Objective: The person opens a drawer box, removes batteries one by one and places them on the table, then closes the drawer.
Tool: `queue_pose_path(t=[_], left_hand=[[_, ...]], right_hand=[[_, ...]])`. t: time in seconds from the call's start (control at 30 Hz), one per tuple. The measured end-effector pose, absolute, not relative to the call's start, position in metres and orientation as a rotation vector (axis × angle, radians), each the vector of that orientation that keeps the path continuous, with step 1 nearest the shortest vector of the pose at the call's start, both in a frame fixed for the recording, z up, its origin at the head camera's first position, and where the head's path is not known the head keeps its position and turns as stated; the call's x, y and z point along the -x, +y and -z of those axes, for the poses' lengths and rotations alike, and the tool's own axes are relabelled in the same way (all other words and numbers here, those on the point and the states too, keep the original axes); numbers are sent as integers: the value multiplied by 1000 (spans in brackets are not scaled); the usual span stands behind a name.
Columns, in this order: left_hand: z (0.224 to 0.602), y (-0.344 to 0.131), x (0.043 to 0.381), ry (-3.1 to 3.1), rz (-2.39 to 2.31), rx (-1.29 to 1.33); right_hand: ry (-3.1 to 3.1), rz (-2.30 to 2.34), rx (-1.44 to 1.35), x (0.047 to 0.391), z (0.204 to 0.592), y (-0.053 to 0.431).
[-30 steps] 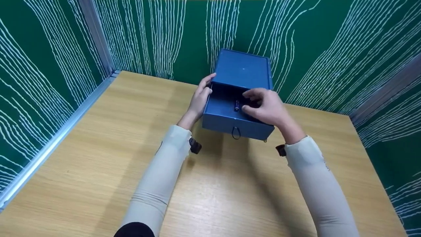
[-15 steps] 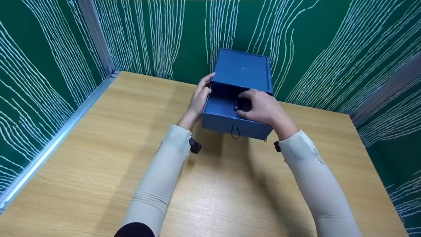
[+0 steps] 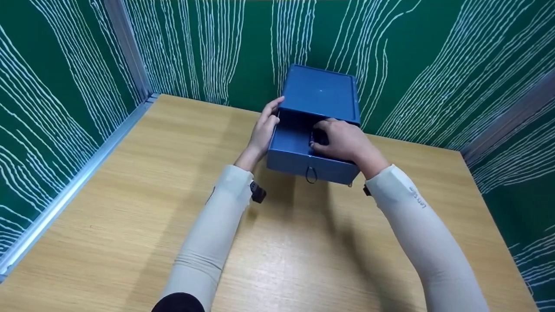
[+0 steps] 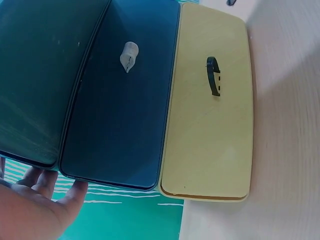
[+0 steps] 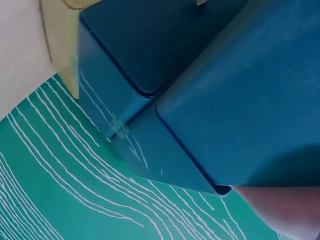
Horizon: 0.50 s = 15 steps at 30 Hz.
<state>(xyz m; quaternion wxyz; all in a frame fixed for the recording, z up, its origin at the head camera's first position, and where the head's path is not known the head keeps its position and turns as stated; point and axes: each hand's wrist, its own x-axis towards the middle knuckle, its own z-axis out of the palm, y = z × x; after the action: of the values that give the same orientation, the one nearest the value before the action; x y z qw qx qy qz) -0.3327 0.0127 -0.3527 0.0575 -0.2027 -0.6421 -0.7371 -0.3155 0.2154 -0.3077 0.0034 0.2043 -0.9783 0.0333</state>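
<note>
The top blue drawer point(image 3: 289, 136) of a small drawer unit point(image 3: 321, 93) stands pulled out. My right hand point(image 3: 344, 138) reaches into it from the right, finger and thumb pinching a small dark cylinder that looks like a battery point(image 3: 311, 138). The palm hides the drawer's right part. In the right wrist view only a bit of that hand point(image 5: 285, 210) shows past the drawer wall. My left hand point(image 3: 262, 130) lies against the unit's left side, fingers extended; the left wrist view shows its fingertips point(image 4: 75, 196) at the side of the drawers.
Below the pulled-out drawer are a blue drawer point(image 4: 120, 110) with a clear knob point(image 4: 129, 55) and a yellow drawer point(image 4: 210, 135) with a black handle point(image 4: 213, 76). The unit stands at the back of a wooden table point(image 3: 173, 173), against a green wall point(image 3: 253, 52) with white lines.
My right hand has moved left and down inside the drawer, and its finger and thumb have come together on the battery. The left hand and the drawer unit have stayed in place.
</note>
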Motion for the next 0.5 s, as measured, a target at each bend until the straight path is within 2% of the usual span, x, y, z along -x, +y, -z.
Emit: queue_pose_path(t=[0.5], left_hand=[[353, 12, 331, -1994, 2218, 584]], right_hand=[[-3036, -5, -661, 323, 312, 213]])
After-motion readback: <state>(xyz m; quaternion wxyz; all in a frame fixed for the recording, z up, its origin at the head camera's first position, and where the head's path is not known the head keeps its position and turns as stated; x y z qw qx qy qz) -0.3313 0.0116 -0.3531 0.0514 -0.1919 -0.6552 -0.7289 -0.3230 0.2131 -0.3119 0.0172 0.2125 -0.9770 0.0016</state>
